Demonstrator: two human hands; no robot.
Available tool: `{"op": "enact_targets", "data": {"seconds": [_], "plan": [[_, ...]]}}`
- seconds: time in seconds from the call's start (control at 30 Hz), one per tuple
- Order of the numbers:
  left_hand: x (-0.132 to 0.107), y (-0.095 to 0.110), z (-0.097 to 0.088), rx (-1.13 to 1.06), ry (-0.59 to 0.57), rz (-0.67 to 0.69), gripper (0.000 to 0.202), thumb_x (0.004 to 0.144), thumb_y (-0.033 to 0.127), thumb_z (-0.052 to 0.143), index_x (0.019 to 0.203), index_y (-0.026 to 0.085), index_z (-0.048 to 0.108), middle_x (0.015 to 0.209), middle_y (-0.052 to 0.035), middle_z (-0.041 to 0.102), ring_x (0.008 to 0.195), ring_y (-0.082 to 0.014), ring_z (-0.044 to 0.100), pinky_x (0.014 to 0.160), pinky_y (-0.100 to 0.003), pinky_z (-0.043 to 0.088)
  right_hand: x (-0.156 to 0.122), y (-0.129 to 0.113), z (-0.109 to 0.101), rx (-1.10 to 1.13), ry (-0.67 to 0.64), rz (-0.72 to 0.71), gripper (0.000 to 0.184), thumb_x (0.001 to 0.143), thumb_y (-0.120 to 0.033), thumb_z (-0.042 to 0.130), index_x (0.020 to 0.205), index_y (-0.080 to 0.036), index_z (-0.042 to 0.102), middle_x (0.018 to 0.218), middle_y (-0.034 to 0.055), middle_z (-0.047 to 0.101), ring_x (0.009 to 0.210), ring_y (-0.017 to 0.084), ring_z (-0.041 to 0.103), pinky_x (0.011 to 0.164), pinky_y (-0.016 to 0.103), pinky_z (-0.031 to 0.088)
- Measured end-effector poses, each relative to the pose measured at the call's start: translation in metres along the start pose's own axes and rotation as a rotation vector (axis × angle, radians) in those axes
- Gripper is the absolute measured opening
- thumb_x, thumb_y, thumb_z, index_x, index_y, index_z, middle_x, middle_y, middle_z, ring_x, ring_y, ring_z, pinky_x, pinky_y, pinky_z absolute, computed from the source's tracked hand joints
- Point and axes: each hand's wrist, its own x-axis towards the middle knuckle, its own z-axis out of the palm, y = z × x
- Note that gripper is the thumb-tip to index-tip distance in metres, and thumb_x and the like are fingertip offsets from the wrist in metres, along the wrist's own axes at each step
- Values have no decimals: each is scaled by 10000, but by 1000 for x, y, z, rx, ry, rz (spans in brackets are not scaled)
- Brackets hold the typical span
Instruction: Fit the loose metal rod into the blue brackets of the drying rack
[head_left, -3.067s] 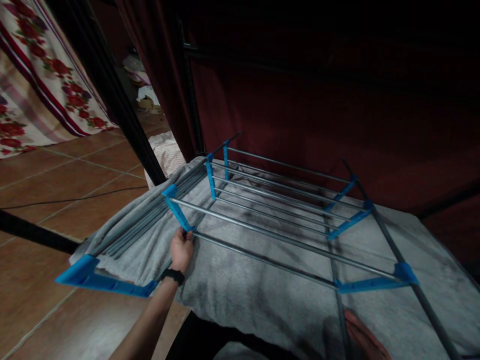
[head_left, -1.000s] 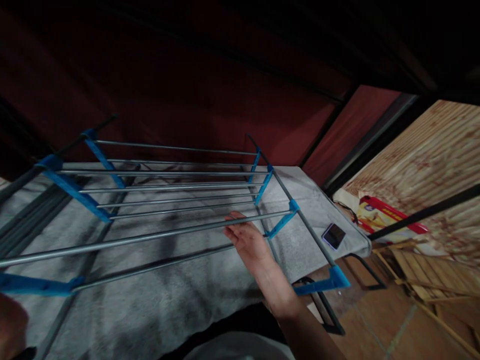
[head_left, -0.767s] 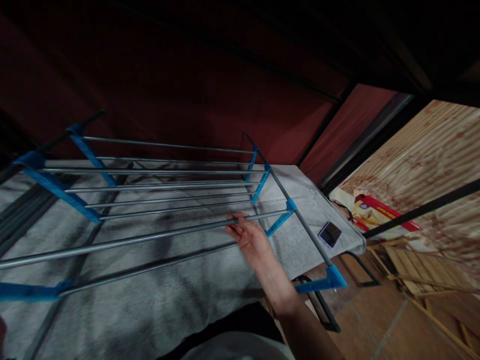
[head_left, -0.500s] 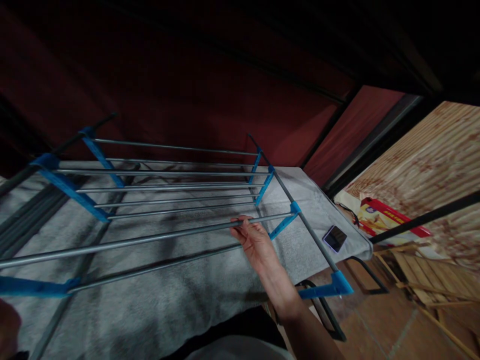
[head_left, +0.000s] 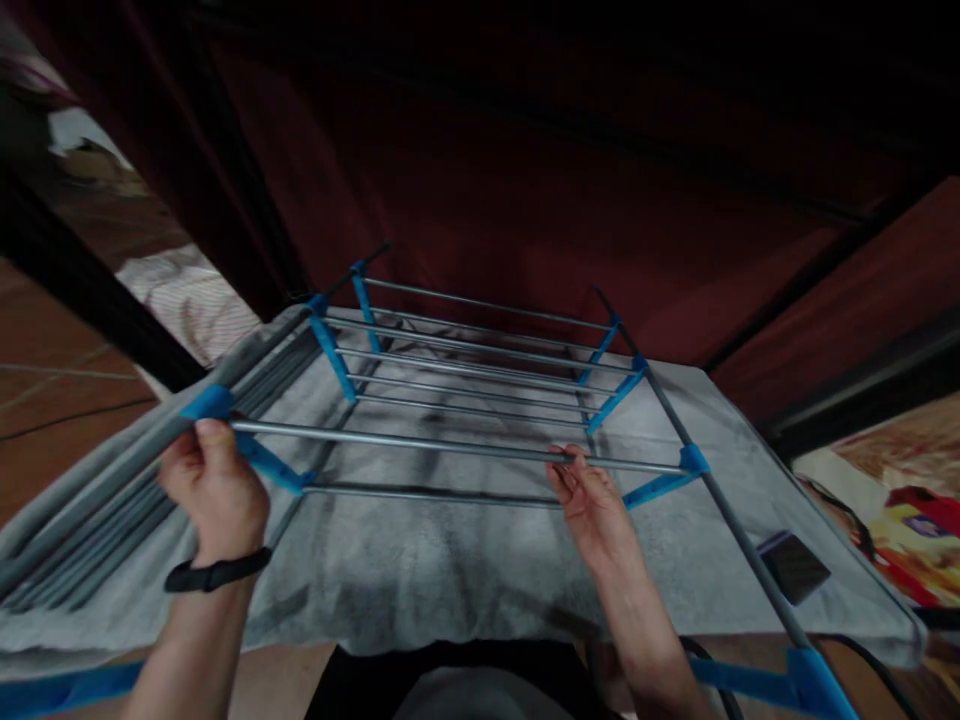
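The left hand (head_left: 217, 480) closes around a bracket (head_left: 208, 402) at the rod (head_left: 405, 441)'s left end; the right hand (head_left: 589, 495) pinches the rod towards its right end. Bracing the bracket and keeping the rod level should avoid twisting. The rack (head_left: 480, 371) lies on the tabletop (head_left: 450, 545), nearest corners (head_left: 814, 682) past the front edge; tubes (head_left: 112, 545) left, phone (head_left: 793, 567) right, pinching sideways room.

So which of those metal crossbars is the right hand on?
The upper bar of the front pair: the right hand has its fingers on it, toward its right end. The lower bar runs beneath, and the other crossbars sit farther back.
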Motion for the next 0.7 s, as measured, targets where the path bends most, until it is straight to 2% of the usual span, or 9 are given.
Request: {"op": "enact_targets", "data": {"seconds": [0.07, 0.13, 0.27, 0.4, 0.47, 0.53, 0.63, 0.7], "plan": [[-2, -1, -3, -41, 43, 32, 474, 971, 550, 505, 888, 105, 645, 750, 9, 553, 724, -126, 470, 762, -278, 470, 0, -2, -1, -20, -4, 9, 223, 704, -362, 959, 809, -247, 800, 1033, 14, 817, 865, 156, 752, 871, 315, 641], [-4, 2, -1, -76, 28, 19, 473, 956, 563, 529, 831, 124, 655, 724, 5, 561, 708, -136, 486, 746, -287, 463, 0, -3, -2, -42, -3, 9, 244, 695, -369, 961, 840, -243, 810, 1046, 21, 816, 869, 160, 754, 857, 311, 643], [-9, 9, 0, -193, 14, -23, 482, 956, 593, 552, 877, 139, 694, 805, -34, 653, 775, -172, 577, 838, -330, 497, 1, -3, -6, -82, 6, -3, 261, 689, -388, 962, 855, -253, 814, 1059, 8, 810, 892, 156, 757, 857, 292, 635], [-11, 15, -2, -233, -15, -65, 527, 963, 640, 547, 995, 142, 717, 917, -76, 715, 902, -216, 650, 941, -373, 521, 5, -2, -14, -136, 8, -17, 240, 706, -401, 948, 856, -269, 814, 1100, 6, 801, 917, 162, 757, 869, 305, 627], [-14, 16, -4, -190, -24, -71, 542, 984, 646, 505, 1068, 154, 717, 1033, -102, 729, 1035, -241, 662, 1040, -399, 496, 6, -2, -18, -161, -1, -18, 238, 715, -407, 938, 874, -279, 816, 1100, 7, 800, 937, 172, 755, 895, 325, 620], [-22, 15, -8, -129, 14, -75, 532, 1003, 621, 483, 1164, 164, 702, 1190, -126, 704, 1189, -258, 626, 1135, -422, 443, 6, 0, -22, -176, -13, -3, 272, 711, -397, 937, 928, -286, 818, 1075, 6, 803, 966, 178, 751, 920, 329, 611], [-50, 13, -18, -53, 81, -107, 527, 982, 539, 576, 1375, 190, 602, 1413, -152, 589, 1346, -273, 542, 1168, -437, 428, 2, 8, -26, -180, -52, 74, 309, 697, -381, 936, 960, -274, 814, 1051, 25, 806, 995, 190, 746, 914, 320, 610], [-80, 10, -29, -16, 48, -106, 563, 967, 471, 623, 1464, 224, 531, 1479, -152, 530, 1383, -272, 512, 1145, -427, 455, -2, 20, -29, -193, -78, 155, 318, 698, -385, 928, 969, -265, 811, 1063, 47, 804, 978, 196, 746, 877, 317, 618]]}}
